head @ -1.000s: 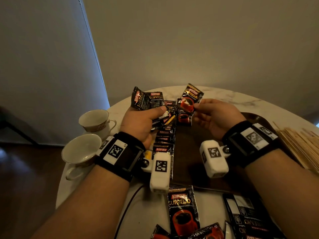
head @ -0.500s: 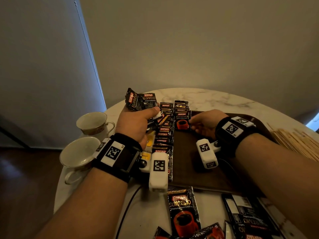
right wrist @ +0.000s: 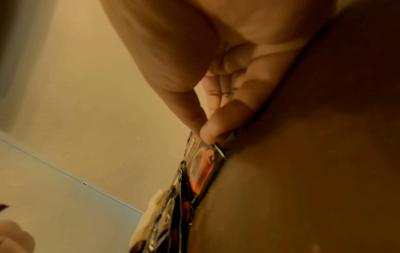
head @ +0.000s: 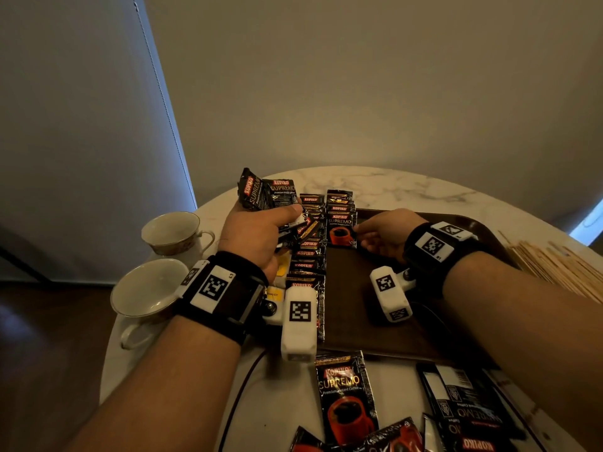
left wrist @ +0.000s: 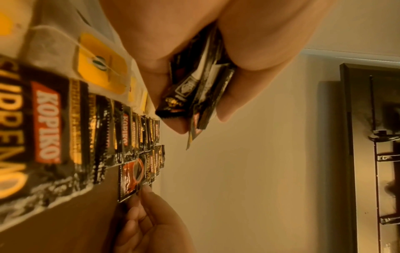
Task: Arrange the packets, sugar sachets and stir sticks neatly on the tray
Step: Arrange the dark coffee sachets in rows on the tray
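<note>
A dark brown tray (head: pixel 375 318) lies on the round marble table. Two rows of black Kopiko coffee packets overlap along its left part. My left hand (head: pixel 257 233) grips a bunch of coffee packets (head: pixel 266 192) above the left row; the left wrist view shows their lower ends (left wrist: pixel 194 89) between thumb and fingers. My right hand (head: pixel 383 234) pinches the right edge of the front packet (head: pixel 341 231) of the second row, which lies flat on the tray (right wrist: pixel 303 171); that packet (right wrist: pixel 203 164) shows under thumb and finger. Wooden stir sticks (head: pixel 561 272) lie in a pile at the right.
Two empty white cups (head: pixel 146 293) (head: pixel 171 230) stand left of the tray. Loose coffee packets (head: pixel 346 396) lie on the table near me, some face down (head: pixel 463 399). Tea bags with yellow tags (left wrist: pixel 101 75) lie left of the packet row.
My right hand came down from beside the left hand with one packet and set it on the tray at the front of the second row. The left hand stayed up with its bunch.
</note>
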`<state>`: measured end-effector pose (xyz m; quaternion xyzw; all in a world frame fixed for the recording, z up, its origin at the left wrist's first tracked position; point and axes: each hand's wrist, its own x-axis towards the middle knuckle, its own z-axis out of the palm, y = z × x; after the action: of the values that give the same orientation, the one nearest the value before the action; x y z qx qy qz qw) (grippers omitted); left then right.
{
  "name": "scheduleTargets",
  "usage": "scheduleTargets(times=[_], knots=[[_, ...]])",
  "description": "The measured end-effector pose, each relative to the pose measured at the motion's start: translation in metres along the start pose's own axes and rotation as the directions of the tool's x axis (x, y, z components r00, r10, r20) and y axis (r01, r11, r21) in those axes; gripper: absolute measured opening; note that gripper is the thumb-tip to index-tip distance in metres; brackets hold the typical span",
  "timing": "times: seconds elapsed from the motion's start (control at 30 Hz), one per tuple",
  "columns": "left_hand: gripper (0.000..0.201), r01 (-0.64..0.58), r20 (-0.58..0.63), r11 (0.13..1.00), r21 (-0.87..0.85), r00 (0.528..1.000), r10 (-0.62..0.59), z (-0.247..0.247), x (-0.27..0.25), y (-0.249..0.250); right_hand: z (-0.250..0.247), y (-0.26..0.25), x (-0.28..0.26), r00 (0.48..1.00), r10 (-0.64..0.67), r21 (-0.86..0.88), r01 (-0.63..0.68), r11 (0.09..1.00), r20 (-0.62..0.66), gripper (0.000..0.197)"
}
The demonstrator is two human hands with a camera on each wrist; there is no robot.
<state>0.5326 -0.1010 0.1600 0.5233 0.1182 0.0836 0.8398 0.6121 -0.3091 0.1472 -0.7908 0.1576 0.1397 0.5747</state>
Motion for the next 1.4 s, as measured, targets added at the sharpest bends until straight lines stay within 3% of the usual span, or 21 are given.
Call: scheduleTargets(times=[0.1, 0.2, 0.27, 0.37, 0.47, 0.53, 0.67, 0.8, 0.9, 0.97, 1.1, 1.23, 1.4], knots=[[0.043, 0.027, 0.051, 1.0, 0.005, 0.998, -0.027, 0.003, -0.003, -0.001, -0.004, 0.002, -0.004, 1.0, -0.021, 0.143, 0.018, 0.99, 0.016, 0.019], [0.044, 0.046, 0.098, 0.999, -0.002, 0.994, -0.046, 0.008, -0.008, -0.001, -0.009, -0.002, -0.021, 0.985, -0.165, 0.255, 0.145, 0.956, 0.058, 0.022], [0.042, 0.056, 0.149, 0.998, 0.011, 0.987, -0.057, 0.012, -0.014, -0.001, -0.01, -0.005, -0.04, 0.943, -0.285, 0.295, 0.227, 0.928, 0.17, 0.023], [0.037, 0.044, 0.27, 0.998, 0.053, 0.961, -0.057, 0.016, -0.023, -0.002, -0.005, -0.005, -0.065, 0.884, -0.351, 0.274, 0.27, 0.923, 0.308, 0.025], [0.044, 0.003, 0.372, 0.992, 0.128, 0.927, -0.051, 0.019, -0.031, -0.003, 0.003, 0.0, -0.073, 0.86, -0.417, 0.277, 0.341, 0.898, 0.293, 0.016], [0.043, 0.0, 0.366, 0.99, 0.139, 0.929, -0.051, 0.02, -0.032, -0.004, 0.004, 0.003, -0.072, 0.851, -0.456, 0.307, 0.375, 0.875, 0.259, 0.011], [0.031, 0.119, 0.253, 0.992, 0.041, 0.959, -0.126, 0.022, -0.029, -0.002, 0.002, 0.008, -0.065, 0.854, -0.452, 0.396, 0.333, 0.856, 0.258, 0.006], [0.034, 0.128, 0.19, 0.99, 0.054, 0.972, -0.136, 0.022, -0.022, -0.006, 0.003, 0.011, -0.06, 0.843, -0.449, 0.408, 0.313, 0.857, 0.297, 0.032], [0.036, 0.093, 0.136, 0.994, 0.057, 0.986, -0.1, 0.019, -0.017, -0.007, 0.004, 0.006, -0.063, 0.861, -0.465, 0.389, 0.364, 0.846, 0.204, 0.004], [0.04, 0.064, 0.096, 0.996, 0.062, 0.993, -0.07, 0.016, -0.013, -0.006, 0.003, 0.003, -0.061, 0.876, -0.469, 0.447, 0.376, 0.812, 0.114, 0.012], [0.045, -0.003, 0.145, 0.993, 0.116, 0.989, -0.014, 0.015, -0.015, -0.003, 0.008, 0.004, -0.06, 0.856, -0.509, 0.417, 0.434, 0.799, 0.083, 0.033], [0.041, -0.061, 0.207, 0.983, 0.176, 0.978, 0.024, 0.021, -0.02, -0.011, 0.017, 0.006, -0.073, 0.821, -0.533, 0.397, 0.428, 0.812, 0.204, 0.02], [0.04, 0.018, 0.186, 0.999, 0.05, 0.982, -0.027, 0.019, -0.02, -0.006, 0.013, 0.006, -0.076, 0.769, -0.613, 0.279, 0.558, 0.781, 0.18, 0.011]])
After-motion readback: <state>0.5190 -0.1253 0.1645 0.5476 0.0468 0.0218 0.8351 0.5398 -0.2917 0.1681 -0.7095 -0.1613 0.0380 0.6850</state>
